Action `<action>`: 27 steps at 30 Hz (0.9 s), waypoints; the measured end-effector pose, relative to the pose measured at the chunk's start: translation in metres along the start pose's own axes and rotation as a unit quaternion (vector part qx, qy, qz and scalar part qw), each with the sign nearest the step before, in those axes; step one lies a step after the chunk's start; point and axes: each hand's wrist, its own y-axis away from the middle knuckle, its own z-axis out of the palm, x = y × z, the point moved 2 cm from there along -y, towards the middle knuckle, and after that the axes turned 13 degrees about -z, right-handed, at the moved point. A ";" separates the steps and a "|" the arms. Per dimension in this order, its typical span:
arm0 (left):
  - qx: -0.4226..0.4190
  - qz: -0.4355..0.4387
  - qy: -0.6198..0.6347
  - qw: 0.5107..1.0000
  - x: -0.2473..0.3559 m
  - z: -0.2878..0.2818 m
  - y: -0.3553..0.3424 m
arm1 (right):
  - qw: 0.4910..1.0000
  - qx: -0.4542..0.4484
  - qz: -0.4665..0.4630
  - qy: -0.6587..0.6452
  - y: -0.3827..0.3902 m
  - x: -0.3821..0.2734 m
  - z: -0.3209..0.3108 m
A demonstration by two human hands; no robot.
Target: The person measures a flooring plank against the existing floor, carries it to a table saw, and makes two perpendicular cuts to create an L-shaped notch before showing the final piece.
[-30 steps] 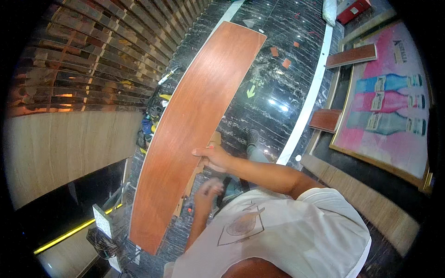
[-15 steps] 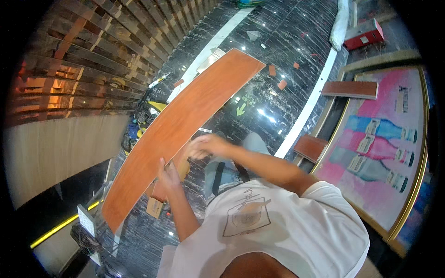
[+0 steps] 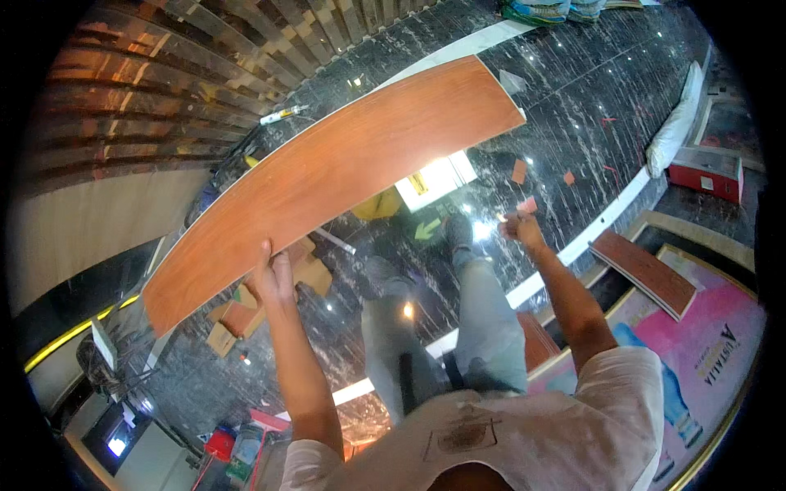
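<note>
My left hand (image 3: 274, 270) grips the near edge of a long reddish-brown wood-grain board (image 3: 344, 168) with pale edges, thumb on its face. My right hand (image 3: 522, 229) is off the board, out to the right above the dark marble floor (image 3: 614, 98), its fingers closed around something small that I cannot make out clearly; a small pinkish piece shows at the fingertips. Beneath and beside the board are cardboard pieces (image 3: 315, 274), a white box (image 3: 434, 176), a metal strip (image 3: 334, 240) and a white tube (image 3: 282, 116). Small reddish offcuts (image 3: 518, 172) lie beyond my right hand.
A slatted wooden partition (image 3: 164, 82) borders the left. At right are a framed poster (image 3: 712, 376) with a board piece (image 3: 643, 274) on it, a red box (image 3: 704, 184) and a white roll (image 3: 671, 123). A red bucket (image 3: 219, 446) stands low left.
My right hand has left the board and moved out to the right. My left hand has taken hold of the board's edge, and the board has swung closer to horizontal in view.
</note>
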 end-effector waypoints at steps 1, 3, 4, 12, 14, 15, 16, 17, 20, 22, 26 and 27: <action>0.005 -0.001 0.003 1.000 -0.019 -0.007 -0.033 | 1.000 -0.008 -0.010 0.000 -0.048 0.003 -0.004; 0.014 -0.005 0.008 1.000 -0.057 -0.029 -0.096 | 0.999 -0.011 -0.033 0.028 -0.140 0.022 -0.004; 0.003 0.003 0.022 1.000 -0.077 -0.042 -0.128 | 0.999 -0.011 -0.052 0.009 -0.183 0.025 0.003; -0.056 0.045 0.077 0.994 -0.203 -0.167 -0.331 | 0.973 -0.069 -0.217 0.031 -0.483 0.035 0.095; -0.055 0.058 0.076 0.994 -0.220 -0.194 -0.360 | 0.916 -0.076 -0.394 0.018 -0.522 0.035 0.130; -0.055 0.064 0.073 0.994 -0.226 -0.206 -0.371 | 0.875 -0.079 -0.477 0.009 -0.537 0.036 0.146; -0.069 0.080 0.054 0.993 -0.228 -0.217 -0.379 | 0.856 -0.083 -0.509 0.000 -0.552 0.033 0.159; -0.075 0.085 0.051 0.992 -0.232 -0.225 -0.389 | 0.840 -0.088 -0.536 -0.013 -0.564 0.031 0.169; -0.088 0.102 0.036 0.990 -0.246 -0.234 -0.402 | 0.881 -0.108 -0.457 -0.050 -0.600 0.031 0.178; -0.097 0.115 0.014 0.989 -0.255 -0.240 -0.401 | 0.906 -0.126 -0.398 -0.077 -0.612 0.036 0.180; -0.113 0.112 0.034 0.987 -0.249 -0.257 -0.418 | 0.922 -0.158 -0.332 -0.120 -0.623 0.034 0.181; -0.106 0.114 0.031 0.987 -0.251 -0.257 -0.420 | 0.925 -0.162 -0.321 -0.125 -0.623 0.037 0.179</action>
